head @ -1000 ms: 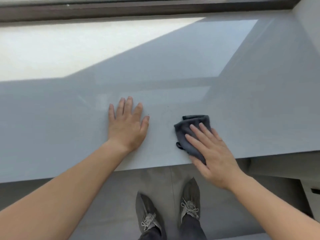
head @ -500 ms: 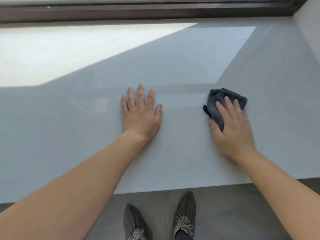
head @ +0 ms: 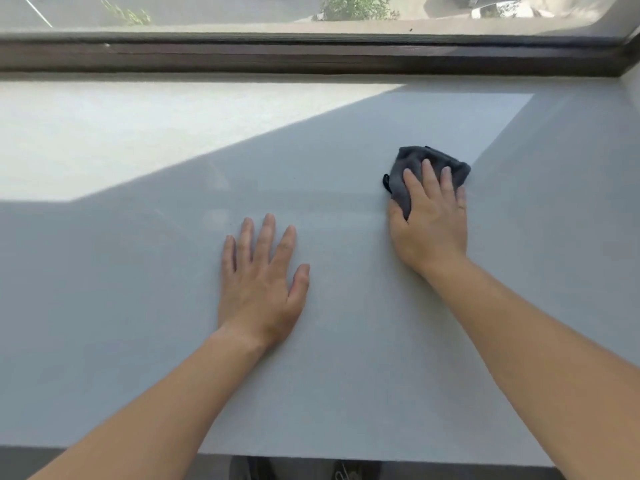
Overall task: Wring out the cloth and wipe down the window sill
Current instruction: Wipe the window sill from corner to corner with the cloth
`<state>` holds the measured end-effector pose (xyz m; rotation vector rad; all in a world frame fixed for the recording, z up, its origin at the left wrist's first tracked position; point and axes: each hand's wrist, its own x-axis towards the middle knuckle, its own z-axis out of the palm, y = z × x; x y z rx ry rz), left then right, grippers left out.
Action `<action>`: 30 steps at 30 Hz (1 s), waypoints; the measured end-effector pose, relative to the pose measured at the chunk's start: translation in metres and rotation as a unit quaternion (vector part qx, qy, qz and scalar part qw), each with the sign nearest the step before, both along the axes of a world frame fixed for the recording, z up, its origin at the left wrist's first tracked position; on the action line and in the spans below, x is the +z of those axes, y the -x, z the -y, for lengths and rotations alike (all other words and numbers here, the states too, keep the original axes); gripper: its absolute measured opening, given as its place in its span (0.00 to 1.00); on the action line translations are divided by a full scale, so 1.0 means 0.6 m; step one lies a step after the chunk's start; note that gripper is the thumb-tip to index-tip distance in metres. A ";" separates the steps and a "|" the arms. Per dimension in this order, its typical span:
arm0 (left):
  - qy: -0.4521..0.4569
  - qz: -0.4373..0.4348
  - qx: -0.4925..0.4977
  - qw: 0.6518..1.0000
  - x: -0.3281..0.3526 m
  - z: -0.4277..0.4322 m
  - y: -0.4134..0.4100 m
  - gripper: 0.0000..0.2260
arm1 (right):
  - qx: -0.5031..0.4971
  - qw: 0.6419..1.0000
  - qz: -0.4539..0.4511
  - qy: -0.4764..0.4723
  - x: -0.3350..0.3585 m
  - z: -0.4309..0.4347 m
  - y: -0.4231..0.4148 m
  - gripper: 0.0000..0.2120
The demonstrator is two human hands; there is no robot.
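Note:
A wide pale grey window sill (head: pixel 138 289) fills the view. A bunched dark grey cloth (head: pixel 415 161) lies on it right of centre, well back from the front edge. My right hand (head: pixel 429 220) presses down on the cloth, fingers spread over its near half, thumb against its left side. My left hand (head: pixel 261 285) rests flat on the bare sill to the left and nearer to me, fingers apart, holding nothing.
A dark brown window frame (head: pixel 311 57) runs along the back of the sill, with glass above it. A wall corner (head: pixel 632 64) closes the sill at the far right. Sunlight covers the sill's back left part. The sill's front edge (head: pixel 381 460) lies below my forearms.
My right hand has slid the cloth away from the front edge toward the window and to the right. My left hand has stayed flat on the sill. The view has tilted up.

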<state>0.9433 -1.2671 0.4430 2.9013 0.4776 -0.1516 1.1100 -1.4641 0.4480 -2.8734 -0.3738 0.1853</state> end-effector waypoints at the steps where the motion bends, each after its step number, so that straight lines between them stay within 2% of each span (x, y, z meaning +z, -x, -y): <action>1: 0.000 -0.002 0.001 1.000 0.000 0.000 -0.001 0.31 | 0.026 1.000 0.008 -0.004 0.001 -0.019 0.008 0.29; 4: -0.002 -0.006 0.001 1.000 -0.001 0.001 -0.003 0.30 | 0.209 0.978 0.000 -0.013 -0.001 -0.046 0.058 0.30; 6: 0.001 -0.011 0.001 1.000 0.001 0.002 -0.002 0.30 | 0.283 0.959 -0.020 -0.008 0.005 -0.029 0.049 0.32; 8: 0.007 -0.008 0.001 1.000 0.007 0.000 -0.004 0.31 | 0.262 0.965 -0.027 -0.008 0.004 -0.010 -0.004 0.31; 11: 0.030 0.022 0.017 0.999 0.023 -0.003 -0.018 0.30 | 0.095 0.995 -0.022 -0.014 0.003 -0.005 -0.089 0.29; 13: 0.067 0.061 0.026 0.996 0.031 -0.004 -0.048 0.28 | 0.037 0.999 -0.004 -0.002 0.003 -0.031 -0.106 0.29; 14: 0.082 0.078 0.024 0.993 0.033 -0.004 -0.066 0.27 | 0.058 0.998 -0.003 -0.003 0.003 -0.049 -0.099 0.29; 16: 0.097 0.098 0.012 0.990 0.033 -0.005 -0.116 0.27 | 0.164 0.986 -0.011 -0.012 0.006 -0.072 -0.073 0.29; 19: 0.094 0.074 -0.006 0.993 0.025 -0.018 -0.201 0.30 | 0.270 0.963 -0.015 -0.017 0.007 -0.062 -0.075 0.29; 21: 0.077 0.036 -0.019 0.996 0.016 -0.030 -0.250 0.29 | 0.234 0.972 -0.014 -0.016 0.003 -0.051 -0.127 0.29; 24: 0.036 -0.001 -0.023 0.999 -0.002 -0.037 -0.284 0.27 | 0.075 0.997 -0.012 -0.010 0.001 -0.051 -0.204 0.28; 26: 0.007 -0.001 -0.021 1.000 -0.012 -0.036 -0.285 0.29 | 0.009 1.000 -0.002 -0.008 -0.003 -0.078 -0.225 0.28; 28: 0.002 0.005 -0.023 1.000 -0.015 -0.034 -0.283 0.29 | 0.048 0.999 0.003 -0.011 -0.004 -0.113 -0.218 0.28; 30: -0.002 0.011 -0.025 1.000 -0.013 -0.034 -0.283 0.30 | 0.157 0.988 0.007 -0.010 -0.007 -0.134 -0.209 0.29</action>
